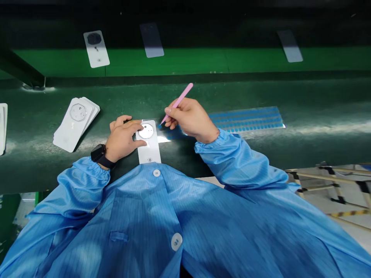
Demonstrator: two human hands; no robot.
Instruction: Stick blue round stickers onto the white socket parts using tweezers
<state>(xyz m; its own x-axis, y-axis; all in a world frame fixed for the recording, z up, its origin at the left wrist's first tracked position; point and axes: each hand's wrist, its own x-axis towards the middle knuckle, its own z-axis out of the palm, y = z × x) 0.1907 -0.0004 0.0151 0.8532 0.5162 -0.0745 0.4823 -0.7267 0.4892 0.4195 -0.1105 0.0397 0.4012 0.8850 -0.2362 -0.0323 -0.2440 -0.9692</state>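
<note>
A white phone back cover with a round camera opening lies on the green work surface close to my chest. My left hand holds it by its left side, fingertips at the camera ring and thumb on its face. Pink tweezers are pinched in my right hand, pointing down and left. Their tip sits just right of the cover, with a small blue dot at it. Beneath and right of my right hand stretches a clear sheet of blue dot stickers, partly hidden by the hand.
To the left a fanned stack of white covers lies on the surface, and more covers show at the far left edge. On the green ledge behind are another cover and two greyish panels. A dark post stands back left.
</note>
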